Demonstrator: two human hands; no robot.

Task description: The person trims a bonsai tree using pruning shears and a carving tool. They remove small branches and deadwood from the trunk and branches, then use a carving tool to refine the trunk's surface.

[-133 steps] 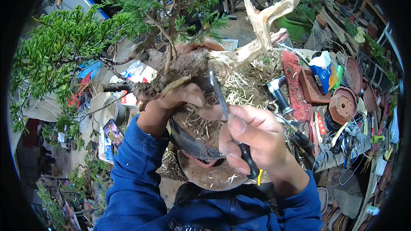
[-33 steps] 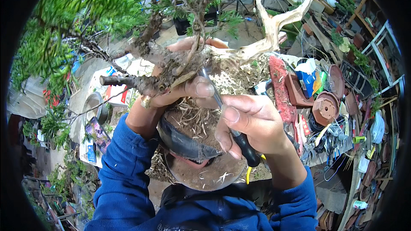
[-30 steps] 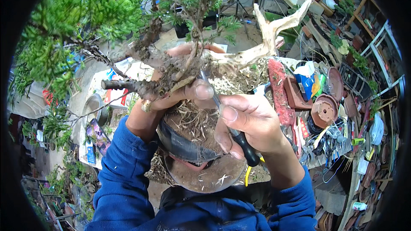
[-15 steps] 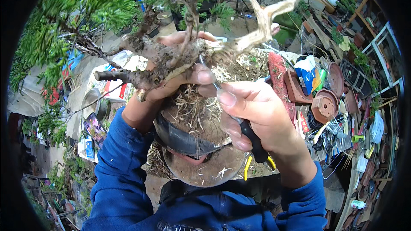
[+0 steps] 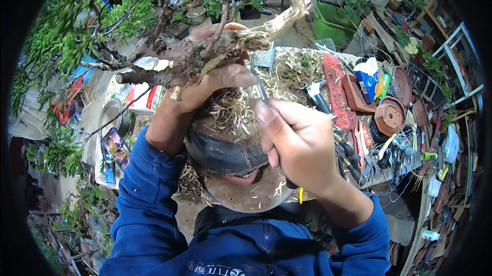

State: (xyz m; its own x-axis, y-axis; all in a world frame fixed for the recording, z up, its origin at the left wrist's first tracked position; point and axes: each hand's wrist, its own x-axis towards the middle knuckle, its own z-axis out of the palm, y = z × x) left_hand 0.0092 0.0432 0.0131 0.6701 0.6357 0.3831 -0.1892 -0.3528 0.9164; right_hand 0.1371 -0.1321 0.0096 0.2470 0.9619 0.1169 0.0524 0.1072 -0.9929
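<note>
My left hand (image 5: 225, 76) is closed around the rough brown trunk (image 5: 207, 53) of a bonsai with green foliage (image 5: 66, 35) on its left and a bleached deadwood branch (image 5: 294, 7) rising to the right. My right hand (image 5: 292, 143) grips a metal carving tool (image 5: 260, 84) with a mostly hidden black handle; its tip is beside my left thumb, just right of the trunk, contact unclear. Below lies a black pot (image 5: 223, 150) with soil and pale shavings (image 5: 230, 109), on a round soil-covered turntable (image 5: 246, 194).
The cluttered bench holds a red brush-like pad (image 5: 338, 91), a hammer (image 5: 320, 102), terracotta pots (image 5: 389, 117), cables, pliers and hand tools at right, and a phone (image 5: 115, 148), a metal bowl (image 5: 110, 117) and papers at left. A green bin (image 5: 333, 22) stands behind.
The tree and my left hand have moved upward and slightly left. My right hand has turned, hiding most of the black handle, and the tool's shaft stands more to the right of the trunk.
</note>
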